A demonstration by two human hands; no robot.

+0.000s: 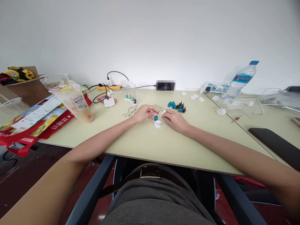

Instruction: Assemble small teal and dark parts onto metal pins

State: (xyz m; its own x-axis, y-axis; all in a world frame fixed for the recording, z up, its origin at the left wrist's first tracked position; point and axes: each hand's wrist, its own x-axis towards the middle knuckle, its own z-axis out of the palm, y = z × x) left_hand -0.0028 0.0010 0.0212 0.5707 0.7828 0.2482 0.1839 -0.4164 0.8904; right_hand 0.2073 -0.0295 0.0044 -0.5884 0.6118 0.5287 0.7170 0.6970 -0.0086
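Note:
My left hand (146, 113) is closed in a pinch above the table, its thumb and index fingertip together; what they hold is too small to make out. Right below those fingertips is a small teal piece (156, 118). Close beside it, my right hand (175, 120) has its fingers curled together around a small white piece (163, 111), which is partly hidden. A shallow white cap (157, 124) with something tiny inside lies between the hands, nearer to me. Thin metal pins (131, 111) are scattered left of my left hand.
Teal pieces (171, 104) and black pieces (181, 105) lie beyond my right hand. Clear tubes (132, 93) stand at the back. A drink cup (78, 104) is left; a water bottle (242, 79), power strip (214, 87), white caps (221, 111) and dark phone (276, 145) are right.

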